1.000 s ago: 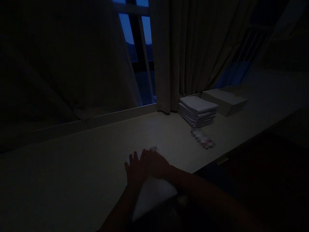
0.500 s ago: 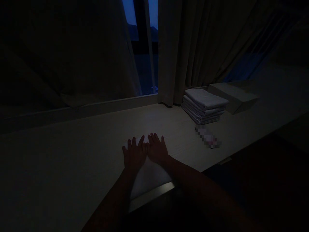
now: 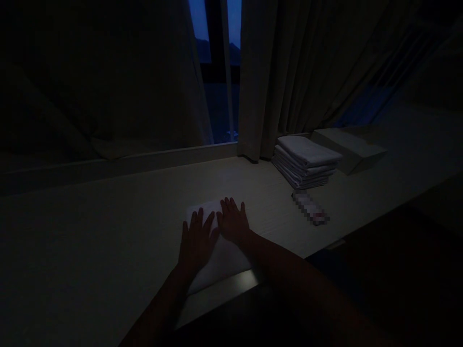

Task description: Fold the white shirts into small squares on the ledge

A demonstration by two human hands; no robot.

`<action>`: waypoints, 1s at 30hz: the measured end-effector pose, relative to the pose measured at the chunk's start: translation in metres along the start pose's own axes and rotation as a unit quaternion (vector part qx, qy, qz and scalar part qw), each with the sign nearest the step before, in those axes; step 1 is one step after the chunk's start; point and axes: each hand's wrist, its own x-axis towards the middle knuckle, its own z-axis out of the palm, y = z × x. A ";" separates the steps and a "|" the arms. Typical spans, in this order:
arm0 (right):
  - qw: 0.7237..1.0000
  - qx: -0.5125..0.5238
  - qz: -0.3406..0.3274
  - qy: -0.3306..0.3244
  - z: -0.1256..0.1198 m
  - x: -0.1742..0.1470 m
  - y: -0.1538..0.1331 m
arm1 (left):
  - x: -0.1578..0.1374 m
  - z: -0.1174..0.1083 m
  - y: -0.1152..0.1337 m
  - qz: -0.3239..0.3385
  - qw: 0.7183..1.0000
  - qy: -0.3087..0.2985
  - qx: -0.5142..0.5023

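A folded white cloth lies flat on the pale tabletop, close to its front edge. My left hand rests palm down on the cloth's left side with the fingers spread. Beside it, my right hand lies flat on the far right part of the same cloth, fingers stretched out. The two hands almost meet at the thumbs, and between and below them the cloth shows. Dim light hides the cloth's finer folds.
To the right stands a stack of folded white cloths, with a pale box behind it. A blurred-out flat object lies in front of the stack. Curtains hang along the window behind the tabletop.
My left hand has slid a little toward me and left across the cloth, baring more of its far edge. The right hand has barely moved.
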 end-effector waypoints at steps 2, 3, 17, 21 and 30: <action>1.000 0.002 -0.002 -0.003 0.000 0.001 0.000 | -0.035 0.002 -0.008 0.030 0.999 -0.040 -0.012; 1.000 0.003 -0.003 -0.007 0.000 0.001 0.000 | -0.054 0.003 -0.011 0.039 0.997 -0.058 -0.018; 0.999 -0.019 -0.011 -0.038 0.002 0.001 0.002 | -0.112 0.000 -0.006 0.030 0.998 -0.018 -0.046; 0.997 -0.044 -0.022 -0.064 -0.013 0.008 -0.007 | -0.113 -0.005 -0.002 0.033 0.999 -0.013 -0.037; 0.989 -0.022 -0.130 -0.072 -0.028 -0.054 -0.048 | -0.113 -0.006 0.002 0.039 0.999 0.004 -0.021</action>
